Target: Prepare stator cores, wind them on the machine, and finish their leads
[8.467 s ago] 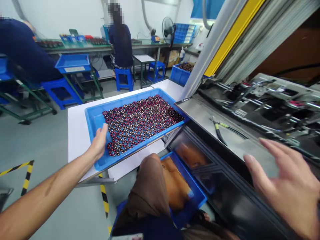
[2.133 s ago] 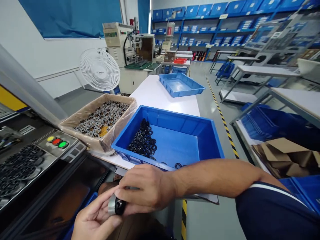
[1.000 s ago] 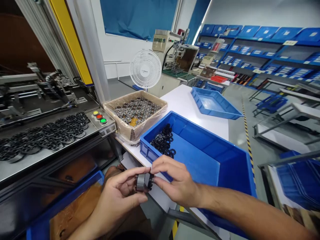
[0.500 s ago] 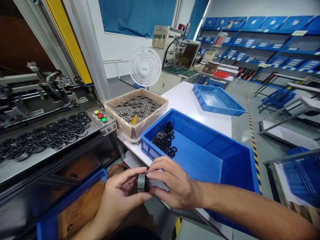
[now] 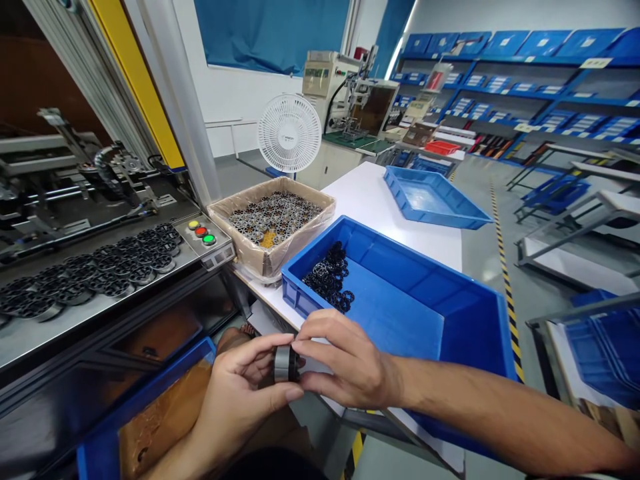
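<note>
My left hand (image 5: 240,380) grips a short grey metal ring (image 5: 283,364) between thumb and fingers, in front of my body. A black toothed plastic part (image 5: 296,365) shows at the ring's right side. My right hand (image 5: 345,363) is closed at that black side, its fingertips and thumb touching the part. Its palm hides some of the near wall of the blue bin (image 5: 400,260). Inside this bin, a pile of black plastic rings (image 5: 330,277) lies at the left end.
Rows of similar metal-and-black rings (image 5: 100,267) lie on the machine ledge at left, beside a button panel (image 5: 203,233). A plastic-lined carton (image 5: 235,257) holds many ring parts. A shallower blue tray (image 5: 430,200) rests farther back on the white table. Below left is another blue bin (image 5: 100,433).
Both hands keep hold of the ring at nearly the same place. My right fingers have shifted slightly at its black side. The view has moved a little.
</note>
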`<state>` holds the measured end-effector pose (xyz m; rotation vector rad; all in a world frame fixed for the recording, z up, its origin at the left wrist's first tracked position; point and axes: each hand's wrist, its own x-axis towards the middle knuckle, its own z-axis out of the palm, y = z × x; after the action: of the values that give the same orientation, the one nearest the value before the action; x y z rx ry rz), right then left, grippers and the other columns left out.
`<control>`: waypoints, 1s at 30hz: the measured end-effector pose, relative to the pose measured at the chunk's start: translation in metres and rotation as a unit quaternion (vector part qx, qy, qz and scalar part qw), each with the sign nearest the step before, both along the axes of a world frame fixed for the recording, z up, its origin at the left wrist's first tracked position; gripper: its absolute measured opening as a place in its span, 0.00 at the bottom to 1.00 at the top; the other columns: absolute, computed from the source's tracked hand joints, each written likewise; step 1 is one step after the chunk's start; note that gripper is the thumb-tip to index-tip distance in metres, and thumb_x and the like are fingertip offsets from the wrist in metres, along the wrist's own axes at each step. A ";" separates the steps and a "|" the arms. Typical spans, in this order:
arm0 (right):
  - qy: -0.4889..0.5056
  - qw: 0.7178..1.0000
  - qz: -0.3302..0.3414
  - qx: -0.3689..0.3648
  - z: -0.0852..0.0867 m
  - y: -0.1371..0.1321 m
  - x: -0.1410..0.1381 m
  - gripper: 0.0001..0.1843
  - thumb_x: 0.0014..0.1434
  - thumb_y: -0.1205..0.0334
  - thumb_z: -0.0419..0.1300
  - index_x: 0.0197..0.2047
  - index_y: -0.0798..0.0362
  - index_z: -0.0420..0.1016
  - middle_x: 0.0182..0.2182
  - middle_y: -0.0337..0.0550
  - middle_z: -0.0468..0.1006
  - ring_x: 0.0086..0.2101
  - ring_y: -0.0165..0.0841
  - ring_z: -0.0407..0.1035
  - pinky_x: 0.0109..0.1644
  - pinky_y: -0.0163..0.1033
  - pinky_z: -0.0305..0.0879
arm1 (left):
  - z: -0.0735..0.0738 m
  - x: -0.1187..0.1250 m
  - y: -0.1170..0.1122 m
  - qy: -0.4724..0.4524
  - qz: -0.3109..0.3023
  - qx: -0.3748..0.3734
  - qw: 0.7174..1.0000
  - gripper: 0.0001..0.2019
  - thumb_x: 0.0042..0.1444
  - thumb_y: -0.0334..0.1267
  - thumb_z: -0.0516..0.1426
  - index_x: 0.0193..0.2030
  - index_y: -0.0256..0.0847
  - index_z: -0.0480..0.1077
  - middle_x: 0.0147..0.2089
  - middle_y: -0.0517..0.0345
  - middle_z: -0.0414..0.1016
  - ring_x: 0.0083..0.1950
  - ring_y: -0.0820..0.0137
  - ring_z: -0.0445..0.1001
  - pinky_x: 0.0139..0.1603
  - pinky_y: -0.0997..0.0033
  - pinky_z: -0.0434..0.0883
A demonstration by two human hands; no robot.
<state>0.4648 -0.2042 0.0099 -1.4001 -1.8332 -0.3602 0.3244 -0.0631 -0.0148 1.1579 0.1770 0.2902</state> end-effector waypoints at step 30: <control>-0.109 0.987 -0.097 -0.062 -0.002 -0.006 0.011 0.26 0.60 0.55 0.63 0.57 0.60 0.68 0.43 0.55 0.77 0.43 0.41 0.73 0.45 0.45 0.75 | -0.002 -0.022 0.019 0.028 0.041 0.190 0.980 0.19 0.59 0.38 0.58 0.58 0.46 0.72 0.59 0.49 0.74 0.57 0.61 0.75 0.56 0.64 0.73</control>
<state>0.4757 -0.2104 0.0075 -1.6876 -1.9242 -0.5246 0.3020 -0.0440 -0.0164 1.5415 0.2244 0.3749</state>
